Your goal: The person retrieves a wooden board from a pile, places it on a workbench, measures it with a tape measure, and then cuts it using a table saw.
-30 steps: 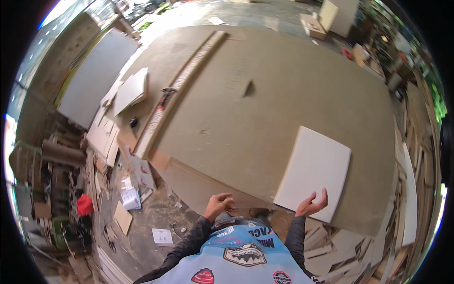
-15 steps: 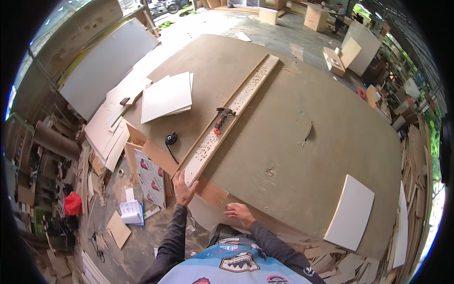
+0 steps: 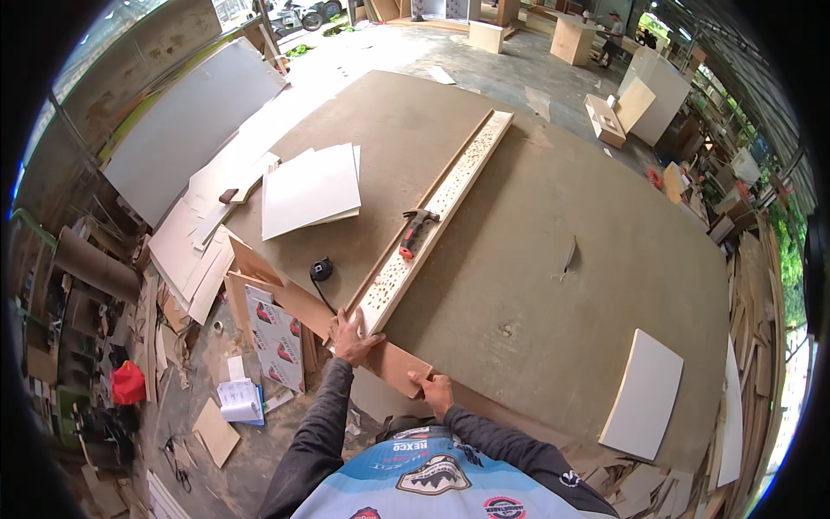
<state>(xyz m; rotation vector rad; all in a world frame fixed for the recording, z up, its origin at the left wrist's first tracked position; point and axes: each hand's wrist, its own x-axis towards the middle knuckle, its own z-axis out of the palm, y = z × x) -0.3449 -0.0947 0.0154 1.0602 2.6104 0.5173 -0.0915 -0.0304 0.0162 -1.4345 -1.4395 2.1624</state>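
Brown wood fills the right hand's [image 3: 437, 394] grasp: thumb and fingers close on the end of a flat strip [image 3: 398, 368] lying along the near edge of the table [image 3: 536, 259]. The left hand [image 3: 352, 340] rests with thumb stretched out, where the strip meets the near end of a long pale speckled board [image 3: 471, 160]; whether its fingers grip, I cannot tell. A hammer [image 3: 418, 232] lies across that board. Left of it sit a black tape measure [image 3: 321, 269] and stacked white panels [image 3: 311, 190]; another white panel [image 3: 642, 394] lies far right.
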